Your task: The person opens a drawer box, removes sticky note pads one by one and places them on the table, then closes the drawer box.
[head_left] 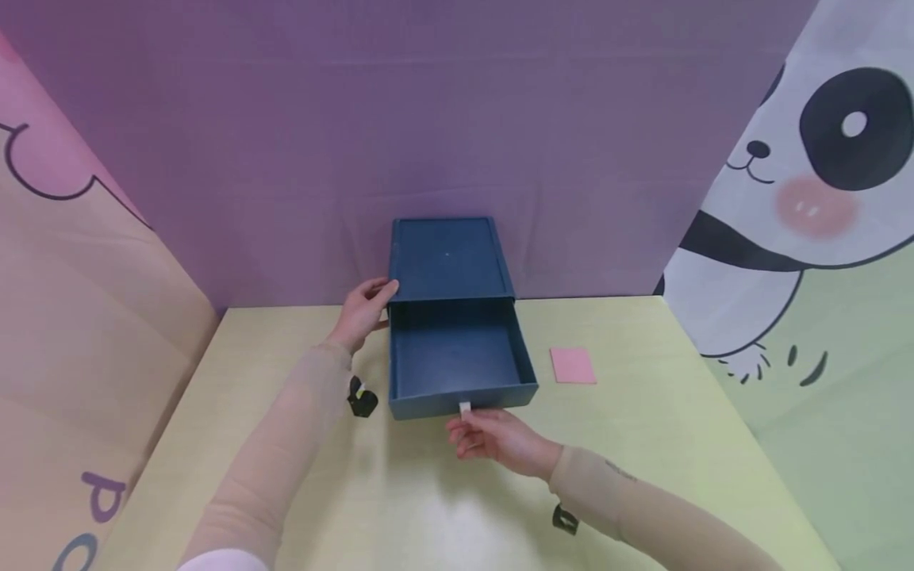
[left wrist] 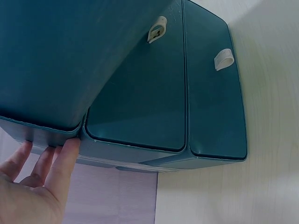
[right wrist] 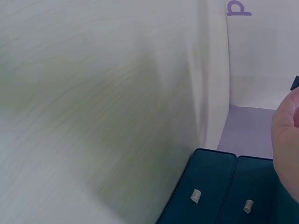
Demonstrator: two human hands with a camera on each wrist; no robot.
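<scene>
A dark blue drawer cabinet stands against the purple backdrop, its top drawer pulled far out toward me. The drawer's bare floor shows from above. At the cabinet's upper left front corner my left hand rests against the side, with its fingers fairly straight in the left wrist view. My right hand pinches the white pull tab on the front of that drawer. Below it, two lower drawers are closed, each with a white loop tab. Only part of my right hand enters the right wrist view.
A pink square of paper lies on the pale wooden table, right of the drawer. One small black object lies left of the drawer, and another lies beside the right forearm. Printed cloth walls border both sides.
</scene>
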